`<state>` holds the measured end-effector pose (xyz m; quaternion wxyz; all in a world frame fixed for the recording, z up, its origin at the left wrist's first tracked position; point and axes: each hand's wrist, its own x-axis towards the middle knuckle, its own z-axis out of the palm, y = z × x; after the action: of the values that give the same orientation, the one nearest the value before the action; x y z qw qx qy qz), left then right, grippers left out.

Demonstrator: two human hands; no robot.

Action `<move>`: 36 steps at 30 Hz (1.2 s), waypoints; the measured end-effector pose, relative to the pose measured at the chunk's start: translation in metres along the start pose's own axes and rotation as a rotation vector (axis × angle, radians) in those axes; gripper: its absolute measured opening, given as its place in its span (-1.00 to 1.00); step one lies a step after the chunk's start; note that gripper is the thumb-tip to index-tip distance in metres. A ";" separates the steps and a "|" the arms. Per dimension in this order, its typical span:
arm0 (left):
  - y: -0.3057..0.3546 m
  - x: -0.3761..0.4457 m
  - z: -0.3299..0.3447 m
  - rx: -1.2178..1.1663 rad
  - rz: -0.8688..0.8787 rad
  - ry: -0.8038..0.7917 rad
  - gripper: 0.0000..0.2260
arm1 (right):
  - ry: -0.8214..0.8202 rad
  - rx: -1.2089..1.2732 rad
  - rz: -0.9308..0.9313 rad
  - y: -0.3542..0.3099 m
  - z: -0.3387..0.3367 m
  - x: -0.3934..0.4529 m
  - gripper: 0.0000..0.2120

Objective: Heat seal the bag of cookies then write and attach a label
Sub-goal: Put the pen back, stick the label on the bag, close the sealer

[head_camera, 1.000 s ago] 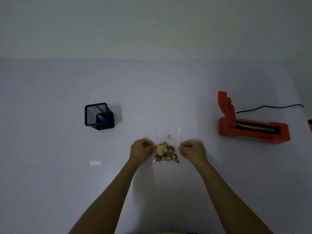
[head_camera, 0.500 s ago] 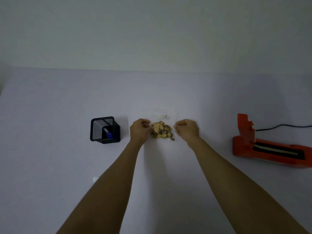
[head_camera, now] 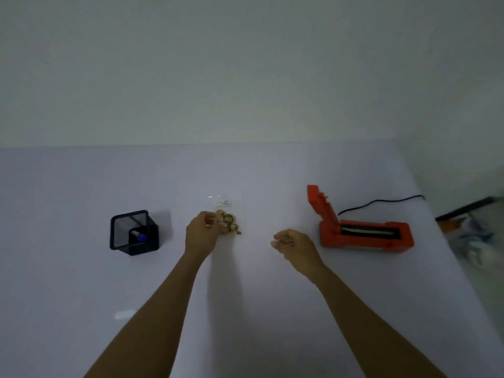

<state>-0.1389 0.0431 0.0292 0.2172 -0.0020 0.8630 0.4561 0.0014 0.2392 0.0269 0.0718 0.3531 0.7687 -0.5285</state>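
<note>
Pictured on a pale table [head_camera: 81, 186]: a clear bag of cookies [head_camera: 227, 216], lying flat near the middle, small printed label [head_camera: 222, 203] on its far part, cookies bunched at its near end. Left hand [head_camera: 200, 236] closed down on the bag's left near corner, fingers [head_camera: 211, 221] curled and pinching the plastic against the cookies. Right hand [head_camera: 293, 245] off the bag, hovering to its right above the table, fingers loosely curled and partly parted, holding nothing, touching nothing. Hands well apart, the bag under the left one only.

To the right, beyond the right hand: an orange heat sealer [head_camera: 365, 233], lid raised upright at its left end, pale sealing strip showing along the dark slot, black cord [head_camera: 379, 203] trailing away far right. To the left of the bag: a black mesh pen holder [head_camera: 133, 231], a blue-capped pen [head_camera: 140, 237] inside. Near left, beside the left forearm: a small white blank sticker [head_camera: 125, 314], blurred, flat on the table. Blurred clutter [head_camera: 474, 233] past the table's right edge, not identifiable.
</note>
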 end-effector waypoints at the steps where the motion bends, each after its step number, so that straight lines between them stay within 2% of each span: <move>1: 0.009 -0.006 0.006 -0.009 0.023 -0.019 -0.81 | 0.018 -0.003 -0.002 0.010 -0.016 -0.015 -0.91; 6: 0.050 -0.039 0.057 0.074 0.185 -0.124 -0.77 | 0.276 -0.008 0.058 0.043 -0.117 -0.070 -0.96; 9: 0.073 -0.067 0.091 0.058 0.226 -0.171 -0.76 | 0.438 -0.032 0.048 0.053 -0.175 -0.081 -0.92; 13: 0.103 -0.088 0.130 0.000 0.260 -0.183 -0.70 | 0.382 -0.145 -0.049 0.068 -0.231 -0.067 -0.59; 16: 0.119 -0.092 0.153 0.001 0.245 -0.178 -0.66 | 0.280 -0.223 0.039 0.083 -0.258 -0.050 -0.23; 17: 0.122 -0.090 0.160 -0.006 0.229 -0.164 -0.66 | 0.234 -0.244 0.067 0.087 -0.263 -0.044 -0.18; 20: 0.127 -0.088 0.180 -0.015 0.207 -0.133 -0.69 | 0.094 -0.297 0.067 0.098 -0.277 -0.028 -0.35; 23: 0.134 -0.092 0.199 0.038 0.287 -0.081 -0.71 | 0.078 -0.241 0.007 0.115 -0.284 -0.016 -0.50; 29: 0.150 -0.100 0.239 0.269 0.541 -0.111 -0.61 | 0.082 -0.149 -0.067 0.139 -0.294 -0.006 -0.53; 36: 0.138 -0.104 0.264 0.248 0.485 0.019 -0.74 | 0.092 -0.079 -0.127 0.152 -0.295 -0.001 -0.57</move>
<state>0.0258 0.3115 0.0479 0.0922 0.2272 0.8895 0.3856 0.1733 0.5228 0.0388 0.0163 0.3245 0.8123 -0.4844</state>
